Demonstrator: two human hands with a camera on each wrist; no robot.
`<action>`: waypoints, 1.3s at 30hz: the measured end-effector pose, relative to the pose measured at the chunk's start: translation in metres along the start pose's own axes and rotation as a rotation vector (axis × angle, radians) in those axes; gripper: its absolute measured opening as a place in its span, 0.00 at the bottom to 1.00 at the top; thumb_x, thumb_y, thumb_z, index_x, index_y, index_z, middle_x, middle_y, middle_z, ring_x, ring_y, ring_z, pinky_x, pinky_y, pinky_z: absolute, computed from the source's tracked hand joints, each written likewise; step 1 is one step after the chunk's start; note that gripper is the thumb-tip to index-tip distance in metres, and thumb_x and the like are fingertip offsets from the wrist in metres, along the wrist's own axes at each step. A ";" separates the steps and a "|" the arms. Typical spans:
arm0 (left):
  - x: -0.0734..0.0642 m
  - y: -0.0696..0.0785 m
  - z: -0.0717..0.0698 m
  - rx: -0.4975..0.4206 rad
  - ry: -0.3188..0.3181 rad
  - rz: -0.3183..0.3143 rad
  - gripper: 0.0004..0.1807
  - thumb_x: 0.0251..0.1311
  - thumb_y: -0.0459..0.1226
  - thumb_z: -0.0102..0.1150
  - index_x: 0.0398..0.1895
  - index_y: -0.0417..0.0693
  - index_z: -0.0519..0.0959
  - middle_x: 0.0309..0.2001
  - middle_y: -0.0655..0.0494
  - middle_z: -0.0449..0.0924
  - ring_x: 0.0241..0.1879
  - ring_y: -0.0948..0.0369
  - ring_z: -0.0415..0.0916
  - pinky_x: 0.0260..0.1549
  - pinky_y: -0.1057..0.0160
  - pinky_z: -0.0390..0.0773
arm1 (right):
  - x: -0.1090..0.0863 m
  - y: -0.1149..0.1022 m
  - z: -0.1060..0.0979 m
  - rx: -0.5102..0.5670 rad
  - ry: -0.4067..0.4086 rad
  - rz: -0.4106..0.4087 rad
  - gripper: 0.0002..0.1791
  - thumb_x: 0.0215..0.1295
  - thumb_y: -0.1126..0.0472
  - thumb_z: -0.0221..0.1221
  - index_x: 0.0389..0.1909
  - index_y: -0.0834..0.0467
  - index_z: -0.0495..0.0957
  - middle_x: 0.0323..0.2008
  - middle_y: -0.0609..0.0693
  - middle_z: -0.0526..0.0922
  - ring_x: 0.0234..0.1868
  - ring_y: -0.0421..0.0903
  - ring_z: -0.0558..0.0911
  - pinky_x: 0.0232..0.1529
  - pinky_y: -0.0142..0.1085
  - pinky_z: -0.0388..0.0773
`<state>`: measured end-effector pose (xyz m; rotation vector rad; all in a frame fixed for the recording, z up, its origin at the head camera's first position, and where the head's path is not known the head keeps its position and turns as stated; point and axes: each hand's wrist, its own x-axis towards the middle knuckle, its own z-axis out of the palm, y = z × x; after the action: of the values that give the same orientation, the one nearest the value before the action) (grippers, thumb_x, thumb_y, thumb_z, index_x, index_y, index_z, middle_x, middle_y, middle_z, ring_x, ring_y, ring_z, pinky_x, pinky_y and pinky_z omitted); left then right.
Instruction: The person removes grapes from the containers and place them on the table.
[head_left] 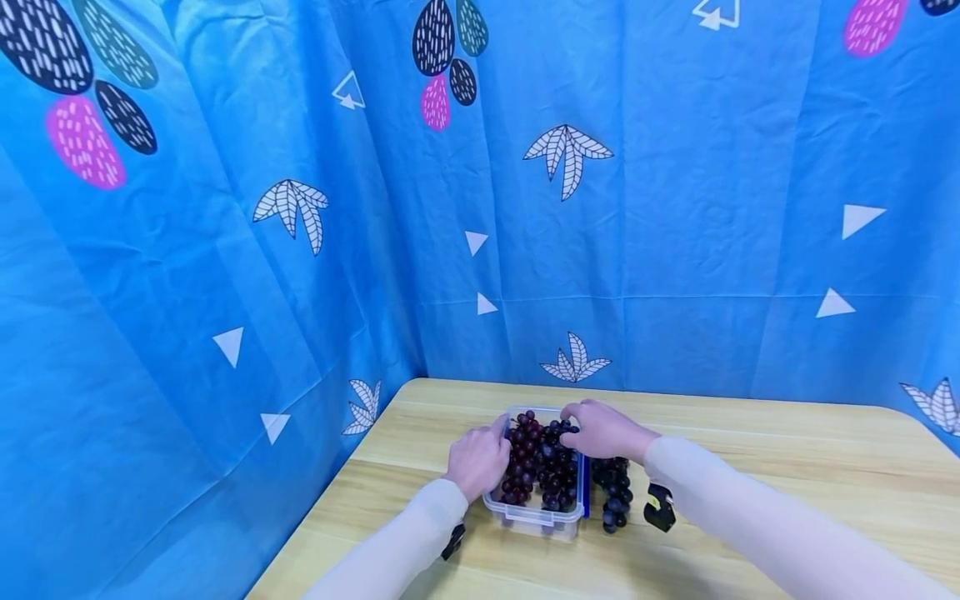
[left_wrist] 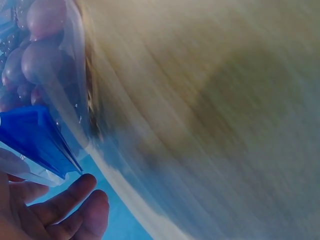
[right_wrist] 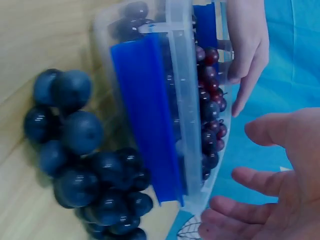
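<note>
A clear plastic container (head_left: 534,514) with blue side latches (right_wrist: 145,110) stands on the table. Inside lie a reddish bunch of grapes (head_left: 519,467) and, to its right, a darker bunch (head_left: 557,479). At the container's left side my left hand (head_left: 478,461) holds the rim, its fingers outside by a blue latch (left_wrist: 37,137). My right hand (head_left: 606,430) is over the far right corner, above the dark grapes; its fingers look spread and hold nothing in the right wrist view. A bunch of black grapes (head_left: 615,497) lies on the table beside the container's right wall.
The light wooden table (head_left: 787,475) extends to the right of the container. A blue patterned curtain (head_left: 675,250) hangs behind the table and along its left side.
</note>
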<state>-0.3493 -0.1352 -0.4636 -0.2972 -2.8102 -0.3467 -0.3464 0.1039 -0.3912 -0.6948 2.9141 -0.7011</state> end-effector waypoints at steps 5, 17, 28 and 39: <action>0.001 0.001 0.000 0.011 -0.013 -0.008 0.27 0.73 0.46 0.43 0.74 0.56 0.69 0.42 0.49 0.86 0.35 0.54 0.82 0.23 0.57 0.77 | 0.010 -0.009 -0.006 0.006 -0.064 -0.005 0.24 0.68 0.53 0.62 0.61 0.59 0.77 0.62 0.60 0.77 0.54 0.52 0.80 0.59 0.52 0.76; -0.001 0.000 -0.001 0.019 -0.024 -0.011 0.27 0.73 0.46 0.43 0.74 0.57 0.69 0.45 0.47 0.86 0.42 0.51 0.84 0.29 0.52 0.81 | 0.033 -0.021 -0.011 -0.057 -0.192 -0.032 0.21 0.71 0.54 0.60 0.59 0.61 0.79 0.61 0.58 0.80 0.58 0.54 0.80 0.60 0.51 0.76; -0.001 0.001 -0.001 0.035 -0.029 -0.024 0.27 0.73 0.46 0.43 0.74 0.58 0.69 0.43 0.49 0.86 0.38 0.53 0.82 0.25 0.54 0.78 | 0.054 -0.024 -0.006 -0.142 -0.285 -0.008 0.20 0.70 0.53 0.60 0.58 0.59 0.80 0.58 0.54 0.81 0.54 0.50 0.80 0.58 0.50 0.77; -0.002 0.002 -0.003 0.036 -0.021 -0.017 0.27 0.72 0.45 0.44 0.73 0.57 0.69 0.43 0.46 0.86 0.38 0.51 0.83 0.24 0.55 0.78 | 0.074 -0.025 0.001 -0.188 -0.321 0.060 0.18 0.69 0.55 0.60 0.20 0.52 0.69 0.15 0.43 0.59 0.17 0.41 0.56 0.24 0.36 0.58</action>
<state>-0.3463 -0.1339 -0.4610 -0.2716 -2.8380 -0.2986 -0.4024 0.0510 -0.3779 -0.6617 2.7093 -0.2797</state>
